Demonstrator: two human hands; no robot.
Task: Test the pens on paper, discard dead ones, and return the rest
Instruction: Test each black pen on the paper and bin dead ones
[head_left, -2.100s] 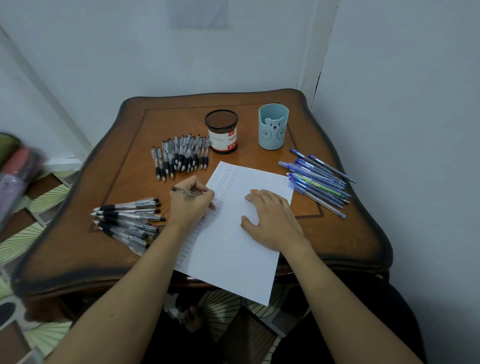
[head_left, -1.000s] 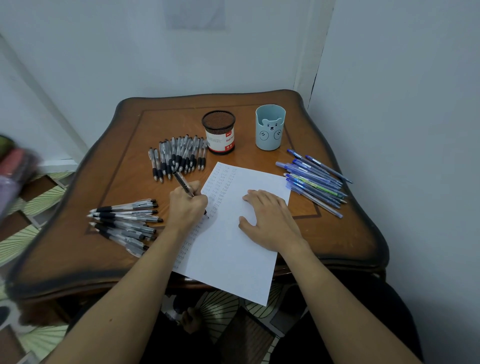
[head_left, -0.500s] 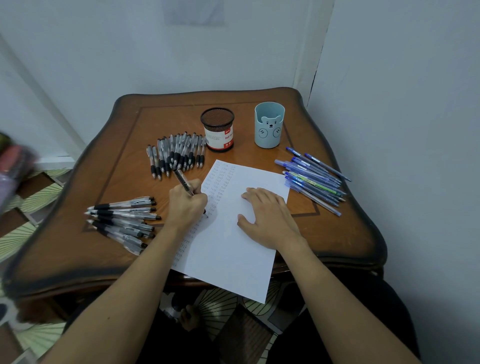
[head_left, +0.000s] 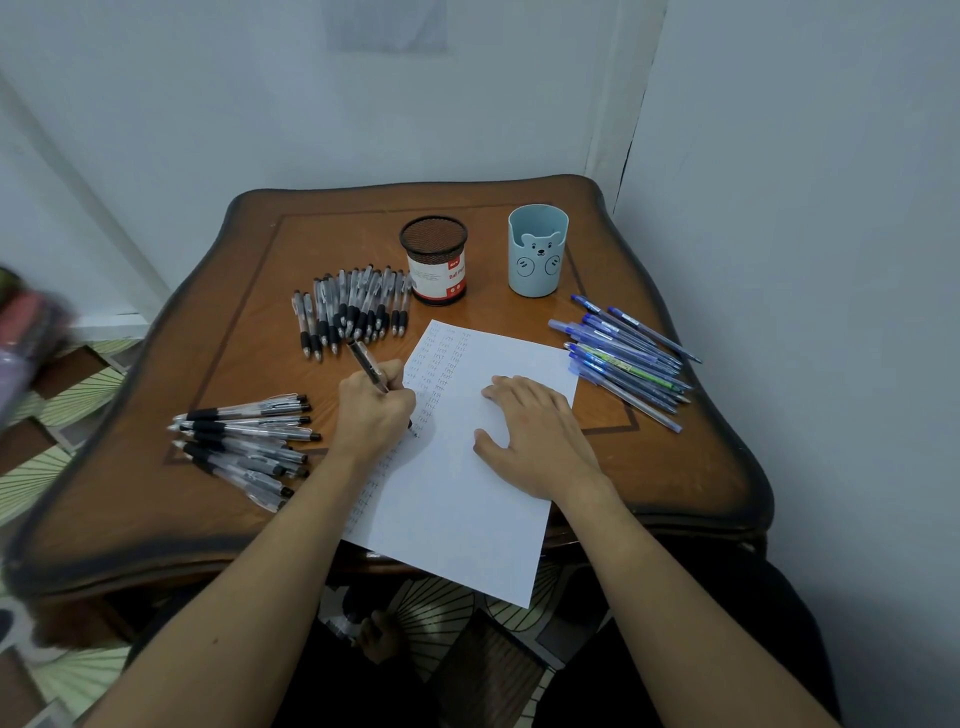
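A wooden worktop (head_left: 156, 499) seen from above, with a white sheet of paper (head_left: 467, 519) at its centre overhanging the near edge. The left hand (head_left: 375, 410) grips a black pen (head_left: 366, 364), tip on the paper among rows of small marks. The right hand (head_left: 540, 436) lies flat on the sheet. Black pens lie at eleven o'clock (head_left: 353, 312) and at nine o'clock (head_left: 244, 441), and blue pens (head_left: 623, 358) at two o'clock. A black mesh pot (head_left: 435, 260) and a pale blue bear cup (head_left: 536, 254) stand at twelve o'clock.

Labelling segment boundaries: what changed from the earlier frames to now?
The left hand turned the pen it grips from lying level to a writing tilt, tip down on the paper. Nothing picked up or released. The right hand stayed flat on the paper; the mesh cup, the bear cup and the pen piles did not move.
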